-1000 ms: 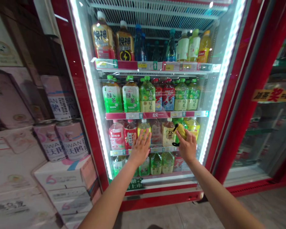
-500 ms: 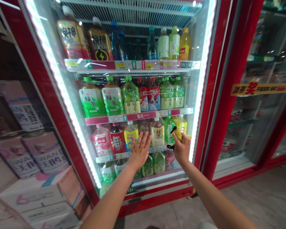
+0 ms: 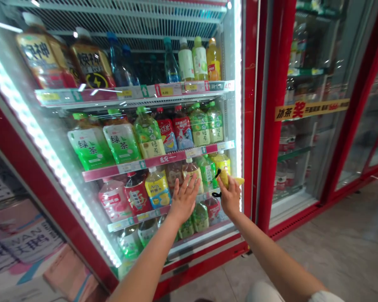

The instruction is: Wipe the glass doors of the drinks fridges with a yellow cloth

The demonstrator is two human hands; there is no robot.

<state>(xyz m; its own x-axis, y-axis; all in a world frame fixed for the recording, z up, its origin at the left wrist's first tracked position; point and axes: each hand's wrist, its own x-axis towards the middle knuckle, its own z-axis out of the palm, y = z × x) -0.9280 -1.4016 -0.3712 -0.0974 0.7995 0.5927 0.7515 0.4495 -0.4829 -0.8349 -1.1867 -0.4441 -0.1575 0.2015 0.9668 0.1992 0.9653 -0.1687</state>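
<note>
My left hand [image 3: 184, 201] is flat with its fingers spread, in front of the glass door of a lit drinks cooler, over the third shelf; it holds nothing. To its right, my right hand [image 3: 229, 196] is closed on a yellow cloth [image 3: 224, 178] with black loops, near the cooler's right edge. Behind the glass, a yellow-labelled bottle [image 3: 157, 188] and a red-labelled bottle [image 3: 137, 193] stand left of my left hand. Green tea bottles [image 3: 122, 142] fill the shelf above. Whether my left palm touches the glass I cannot tell.
The cooler has a red frame [image 3: 204, 256] and a bright light strip down each side. At the lower left are stacked cartons [image 3: 47, 272] and pink tins [image 3: 22, 230]. Another red-framed cooler [image 3: 271, 126] stands at the right, above a tiled floor [image 3: 327, 251].
The view has shifted and tilted, so the cooler sits further left and larger, and more of the right cooler shows. My right hand has moved slightly left in view, still holding the yellow cloth.
</note>
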